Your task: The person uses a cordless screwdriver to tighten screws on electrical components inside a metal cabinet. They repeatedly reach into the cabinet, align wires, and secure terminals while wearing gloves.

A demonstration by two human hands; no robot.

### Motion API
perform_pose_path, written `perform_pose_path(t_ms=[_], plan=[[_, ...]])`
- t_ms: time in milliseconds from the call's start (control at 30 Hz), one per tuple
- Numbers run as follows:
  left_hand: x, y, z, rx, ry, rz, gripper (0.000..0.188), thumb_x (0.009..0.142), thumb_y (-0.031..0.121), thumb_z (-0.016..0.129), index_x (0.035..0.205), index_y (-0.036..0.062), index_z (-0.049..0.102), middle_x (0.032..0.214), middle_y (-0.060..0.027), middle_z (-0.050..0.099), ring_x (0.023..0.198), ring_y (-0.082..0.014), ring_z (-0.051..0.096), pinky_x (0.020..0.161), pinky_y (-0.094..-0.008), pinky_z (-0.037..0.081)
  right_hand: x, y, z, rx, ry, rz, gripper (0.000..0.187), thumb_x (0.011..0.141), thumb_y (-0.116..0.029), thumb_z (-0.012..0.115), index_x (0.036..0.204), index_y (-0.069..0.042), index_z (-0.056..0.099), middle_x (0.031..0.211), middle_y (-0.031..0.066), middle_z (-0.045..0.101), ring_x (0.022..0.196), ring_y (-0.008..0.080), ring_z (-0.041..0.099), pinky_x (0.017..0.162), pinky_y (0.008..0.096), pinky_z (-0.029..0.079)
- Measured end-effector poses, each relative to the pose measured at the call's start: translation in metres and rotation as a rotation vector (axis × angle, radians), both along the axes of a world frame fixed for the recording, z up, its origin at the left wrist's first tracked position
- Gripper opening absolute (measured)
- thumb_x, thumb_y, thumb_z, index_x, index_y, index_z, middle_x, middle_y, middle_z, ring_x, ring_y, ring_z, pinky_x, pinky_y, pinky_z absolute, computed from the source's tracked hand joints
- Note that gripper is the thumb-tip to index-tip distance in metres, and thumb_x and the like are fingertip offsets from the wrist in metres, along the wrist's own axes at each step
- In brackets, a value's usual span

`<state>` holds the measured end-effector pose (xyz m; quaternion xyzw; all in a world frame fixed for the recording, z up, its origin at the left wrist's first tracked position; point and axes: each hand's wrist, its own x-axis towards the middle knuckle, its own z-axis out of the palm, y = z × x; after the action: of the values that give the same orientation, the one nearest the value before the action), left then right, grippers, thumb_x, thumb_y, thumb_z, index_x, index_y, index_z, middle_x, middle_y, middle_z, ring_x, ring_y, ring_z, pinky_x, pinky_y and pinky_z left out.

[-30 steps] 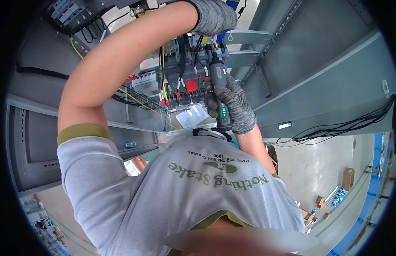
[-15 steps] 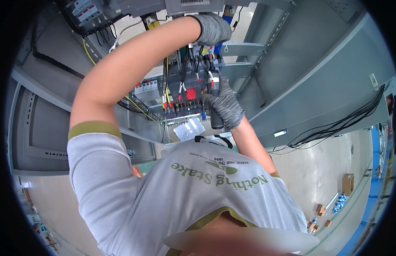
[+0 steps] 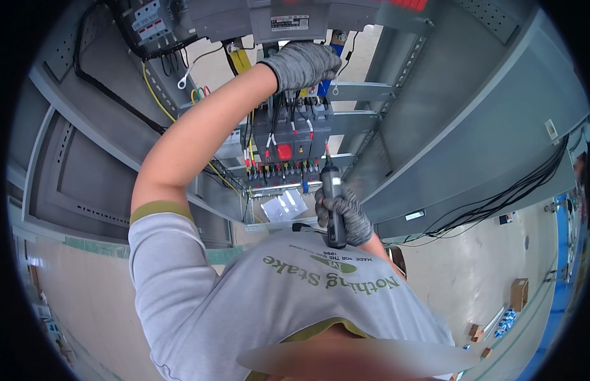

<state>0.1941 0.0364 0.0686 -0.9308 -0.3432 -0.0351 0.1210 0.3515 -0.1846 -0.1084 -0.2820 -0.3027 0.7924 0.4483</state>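
Note:
My right hand (image 3: 347,214), in a grey knit glove, grips a dark pen-shaped electric screwdriver (image 3: 333,184). Its bit points up, away from me, near the lower right of a grey circuit breaker (image 3: 301,134) with a red button. My left hand (image 3: 302,65), gloved alike, reaches across above the breaker with its fingers curled down by a blue busbar (image 3: 325,87). Whatever those fingers hold is hidden. A wire's ring terminal (image 3: 335,91) hangs just below them. Black and white wires (image 3: 293,120) with red sleeves run down over the breaker.
Grey cabinet walls (image 3: 473,120) enclose both sides. At the upper left sits a small breaker block (image 3: 149,22), with a loose ring terminal (image 3: 182,83) below it. A clear plastic bag (image 3: 284,206) lies under a terminal row (image 3: 282,171). Black cables (image 3: 498,200) drape at the right.
My right hand has drawn the screwdriver back toward me, away from the breaker's wiring. My left hand stays near the blue busbar, while the view has shifted slightly.

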Motion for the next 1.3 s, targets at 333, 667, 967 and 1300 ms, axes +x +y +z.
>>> perform_pose_path(t_ms=[333, 667, 967, 1300], plan=[[0.0, -0.004, 0.004, -0.042, -0.145, 0.188, 0.04, 0.093, 0.045, 0.05, 0.108, 0.01, 0.064, 0.101, -0.0125, 0.065, 0.097, -0.0292, 0.062, 0.088, -0.0417, 0.046, 0.016, -0.02, -0.007, 0.007, -0.049, 0.232, 0.059, 0.083, -0.012, 0.068, 0.133, -0.003, 0.036, 0.08, 0.0056, 0.054, 0.058, 0.0158, 0.057, 0.054, 0.0295, 0.049], [-0.009, -0.15, -0.146, -1.869, -2.314, -0.438, 0.027, 0.097, 0.026, 0.052, 0.111, 0.0028, 0.055, 0.078, 0.0011, 0.044, 0.061, -0.0152, 0.041, 0.055, -0.024, 0.037, 0.044, -0.004, 0.021, 0.156, -0.427, -0.306, 0.047, 0.084, -0.005, 0.067, 0.125, -0.005, 0.045, 0.09, 0.0023, 0.059, 0.078, 0.0115, 0.059, 0.067, 0.0274, 0.05], [0.016, -0.165, -0.175, -1.793, -2.558, 0.097, 0.035, 0.098, 0.009, 0.04, 0.13, -0.0055, 0.046, 0.132, -0.0168, 0.051, 0.126, -0.0273, 0.047, 0.109, -0.0383, 0.039, 0.053, -0.041, -0.002, 0.191, -0.905, -0.107, 0.076, 0.085, -0.03, 0.07, 0.14, 0.005, 0.031, 0.127, 0.0213, 0.051, 0.117, 0.0283, 0.052, 0.1, 0.038, 0.041], [0.042, -0.137, -0.193, -2.015, -2.555, -0.208, 0.051, 0.09, -0.011, 0.037, 0.14, -0.0048, 0.033, 0.146, -0.0227, 0.034, 0.138, -0.0317, 0.032, 0.117, -0.0393, 0.028, 0.048, -0.052, 0.016, 0.054, -0.825, 0.059, 0.063, 0.086, -0.027, 0.067, 0.136, 0.002, 0.039, 0.104, 0.0127, 0.063, 0.09, 0.0177, 0.061, 0.081, 0.0315, 0.05]])
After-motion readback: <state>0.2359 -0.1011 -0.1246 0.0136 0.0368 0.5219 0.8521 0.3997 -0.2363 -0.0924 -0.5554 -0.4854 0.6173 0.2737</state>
